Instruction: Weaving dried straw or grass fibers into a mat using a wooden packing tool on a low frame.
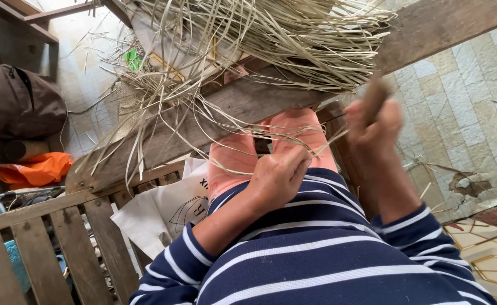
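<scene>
My left hand (279, 175) rests on my lap over pink trousers (234, 161), pinching a thin dry straw strip (310, 151) that runs toward my right hand. My right hand (375, 133) is raised and closed around a brown wooden tool handle (375, 96). A large bundle of pale straw strips (271, 39) lies across a weathered wooden plank (226, 110) just beyond my knees, with loose ends hanging over its edge. Navy sleeves with white stripes cover both my arms.
A slatted wooden bench (62, 226) stands at lower left with a white cloth bag (163, 212) beside it. A brown bag (16, 101) and orange cloth (33, 169) lie at left. Pale tiled floor (463, 107) spreads to the right, with patterned tiles (491, 254) at lower right.
</scene>
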